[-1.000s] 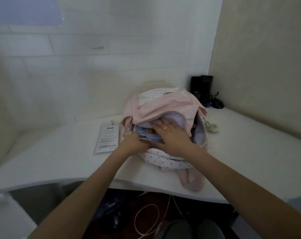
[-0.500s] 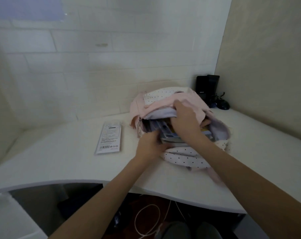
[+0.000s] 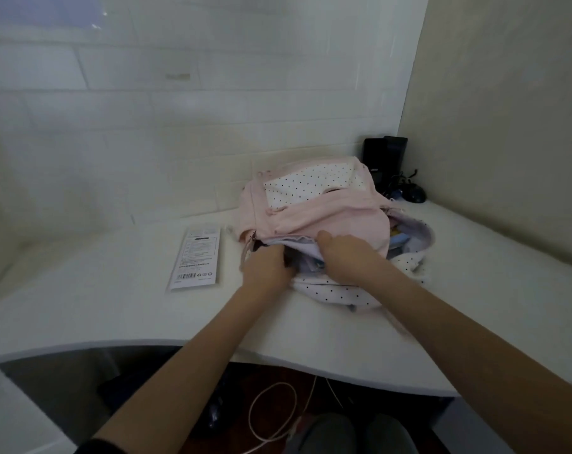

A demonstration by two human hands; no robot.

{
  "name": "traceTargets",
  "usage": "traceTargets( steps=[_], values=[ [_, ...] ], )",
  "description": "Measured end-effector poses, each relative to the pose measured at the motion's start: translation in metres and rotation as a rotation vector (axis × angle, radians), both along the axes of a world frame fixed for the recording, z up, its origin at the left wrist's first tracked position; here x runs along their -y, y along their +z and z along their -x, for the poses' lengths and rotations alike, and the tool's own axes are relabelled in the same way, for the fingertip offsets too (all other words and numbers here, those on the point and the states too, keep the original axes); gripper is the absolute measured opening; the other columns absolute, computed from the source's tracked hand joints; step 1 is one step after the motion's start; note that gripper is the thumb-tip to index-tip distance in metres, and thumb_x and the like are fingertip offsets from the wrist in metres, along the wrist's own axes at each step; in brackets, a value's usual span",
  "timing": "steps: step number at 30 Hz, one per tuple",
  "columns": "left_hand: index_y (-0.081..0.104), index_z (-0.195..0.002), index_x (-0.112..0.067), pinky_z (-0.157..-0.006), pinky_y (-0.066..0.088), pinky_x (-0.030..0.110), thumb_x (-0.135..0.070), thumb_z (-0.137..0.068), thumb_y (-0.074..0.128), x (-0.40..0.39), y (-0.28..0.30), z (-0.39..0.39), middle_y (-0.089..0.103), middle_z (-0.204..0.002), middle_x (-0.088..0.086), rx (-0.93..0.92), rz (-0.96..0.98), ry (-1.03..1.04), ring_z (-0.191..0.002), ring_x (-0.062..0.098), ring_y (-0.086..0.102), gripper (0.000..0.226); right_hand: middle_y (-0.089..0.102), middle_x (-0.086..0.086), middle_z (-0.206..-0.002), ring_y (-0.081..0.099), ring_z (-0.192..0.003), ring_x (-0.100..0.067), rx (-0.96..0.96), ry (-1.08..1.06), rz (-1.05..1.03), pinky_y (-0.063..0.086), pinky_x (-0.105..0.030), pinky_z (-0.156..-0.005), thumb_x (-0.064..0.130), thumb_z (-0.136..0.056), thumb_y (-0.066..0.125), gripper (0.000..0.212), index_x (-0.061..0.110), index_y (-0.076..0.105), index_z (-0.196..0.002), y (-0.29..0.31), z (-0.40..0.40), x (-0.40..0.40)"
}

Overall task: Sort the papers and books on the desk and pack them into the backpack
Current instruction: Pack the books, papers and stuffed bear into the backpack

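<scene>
Head view: the backpack (image 3: 314, 208) lies on its side near the desk's (image 3: 114, 309) back right corner, mouth toward the person, probably so books (image 3: 399, 239) slide in flat. Left hand (image 3: 266, 271) and right hand (image 3: 346, 257) reach into the opening — finger state hidden. A flat packet (image 3: 197, 257) lies left, with open room around it.

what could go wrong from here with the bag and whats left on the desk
The backpack is floppy, and its pink top flap sags over the opening where both hands, left and right, are working, so the books inside may snag or bend. The white printed packet lies apart to the left on the desk and might get forgotten. The bag's near strap sits close to the desk edge and may slip off.
</scene>
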State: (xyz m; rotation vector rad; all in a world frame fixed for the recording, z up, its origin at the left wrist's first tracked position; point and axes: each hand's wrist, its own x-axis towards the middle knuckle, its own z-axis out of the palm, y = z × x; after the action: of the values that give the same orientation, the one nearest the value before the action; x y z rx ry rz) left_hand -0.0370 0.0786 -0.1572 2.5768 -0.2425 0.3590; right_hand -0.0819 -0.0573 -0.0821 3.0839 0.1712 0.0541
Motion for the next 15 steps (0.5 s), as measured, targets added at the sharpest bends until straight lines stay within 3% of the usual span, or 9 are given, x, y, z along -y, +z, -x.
traceTargets(
  steps=[2,5,7,10,12,13,14,15],
  values=[
    [0.064,-0.107,-0.012,-0.078,0.046,0.034,-0.013,-0.086,0.049,-0.018,0.010,-0.009,0.067,-0.107,0.011,-0.034,-0.060,-0.017,-0.101,0.031,0.061,0.026,0.058,-0.014,-0.114,0.056,-0.096,-0.029,-0.084,-0.006,-0.030,0.035,-0.032,-0.069,0.018,-0.093,0.049,0.031,0.008,0.040,-0.121,0.003,0.010,-0.011],
    [0.065,-0.107,-0.013,-0.079,0.047,0.037,-0.008,-0.088,0.045,-0.051,0.004,-0.016,0.067,-0.106,0.012,0.024,-0.145,0.042,-0.099,0.033,0.062,0.028,0.055,-0.014,-0.121,0.055,-0.104,-0.030,-0.206,-0.011,-0.040,0.039,-0.033,-0.075,0.015,-0.092,0.048,0.035,0.009,0.039,-0.125,0.007,0.027,-0.034],
    [0.067,-0.104,-0.011,-0.079,0.047,0.037,-0.009,-0.088,0.047,-0.055,0.012,-0.016,0.068,-0.104,0.013,-0.042,-0.100,0.004,-0.097,0.032,0.063,0.027,0.050,-0.016,-0.129,0.054,-0.111,-0.031,-0.278,0.073,-0.033,0.041,-0.032,-0.081,0.018,-0.095,0.046,0.046,0.011,0.030,-0.138,0.018,0.038,-0.053],
    [0.073,-0.078,-0.011,-0.066,0.047,0.030,-0.022,-0.072,0.055,-0.080,0.038,-0.015,0.069,-0.078,0.012,-0.198,0.146,-0.092,-0.076,0.025,0.064,0.021,0.038,-0.013,-0.146,0.048,-0.122,-0.029,-0.361,0.144,-0.153,0.035,-0.029,-0.086,0.038,-0.100,0.040,0.060,0.015,0.015,-0.150,0.031,0.040,-0.068],
    [0.070,-0.063,-0.011,-0.063,0.049,0.029,-0.017,-0.071,0.060,-0.101,0.052,-0.017,0.066,-0.067,0.012,-0.172,0.520,-0.042,-0.068,0.025,0.065,0.014,0.036,-0.011,-0.150,0.041,-0.131,-0.028,-0.385,0.096,-0.206,0.031,-0.030,-0.096,0.051,-0.100,0.028,0.062,0.014,0.022,-0.149,0.030,0.031,-0.069],
    [0.070,-0.068,-0.011,-0.069,0.050,0.032,-0.016,-0.075,0.061,-0.110,0.054,-0.021,0.069,-0.073,0.012,-0.086,0.580,0.042,-0.073,0.027,0.067,0.012,0.038,-0.012,-0.149,0.039,-0.133,-0.029,-0.379,0.063,-0.205,0.029,-0.032,-0.102,0.054,-0.099,0.022,0.064,0.012,0.030,-0.146,0.027,0.023,-0.068],
    [0.070,-0.083,-0.011,-0.076,0.049,0.034,-0.021,-0.078,0.061,-0.119,0.053,-0.028,0.070,-0.086,0.011,-0.019,0.485,0.137,-0.085,0.030,0.066,0.015,0.042,-0.013,-0.146,0.039,-0.132,-0.029,-0.365,0.042,-0.189,0.027,-0.035,-0.105,0.055,-0.099,0.017,0.066,0.010,0.038,-0.142,0.023,0.015,-0.067],
    [0.065,-0.105,-0.011,-0.086,0.046,0.036,-0.034,-0.081,0.061,-0.128,0.048,-0.035,0.068,-0.104,0.013,-0.039,0.320,0.206,-0.101,0.032,0.062,0.034,0.047,-0.013,-0.142,0.042,-0.129,-0.029,-0.341,0.037,-0.166,0.028,-0.037,-0.105,0.055,-0.099,0.013,0.067,0.009,0.046,-0.137,0.019,0.008,-0.067]
  ],
)
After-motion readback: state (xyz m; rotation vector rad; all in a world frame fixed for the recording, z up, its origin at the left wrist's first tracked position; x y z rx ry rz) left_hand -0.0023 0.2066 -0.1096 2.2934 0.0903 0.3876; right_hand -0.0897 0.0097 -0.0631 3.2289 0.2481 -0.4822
